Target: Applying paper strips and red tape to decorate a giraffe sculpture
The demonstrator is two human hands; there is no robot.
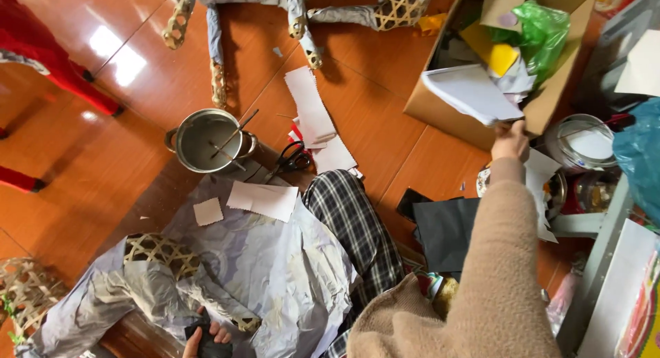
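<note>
Reaching forward, right hand (509, 139) pinches the edge of a white paper stack (473, 93) sticking out of the cardboard box (550, 104); fingers closed on the sheets, sleeve stretched out over the floor. Stack lies tilted across the box rim, half in, half out, so it is easy to grab from the seated spot. Left hand (208, 334) sits low at the frame bottom, closed around a dark object I cannot identify, touching the grey paper-covered bamboo frame (261, 275) that lies across the lap, likely to steady it.

Box holds mixed scraps: yellow sheets (496, 52), a green plastic bag (543, 28), a loose cardboard flap, more white paper. Metal pot (206, 139) on the floor holds greyish liquid or paste, with thin sticks leaning in it. Tin can (584, 143) just right of the box, white inside; contents unclear. Scissors (294, 157) and cut white strips (311, 110) lie between pot and box, all near. Black sheet (447, 231) under the right arm.
</note>
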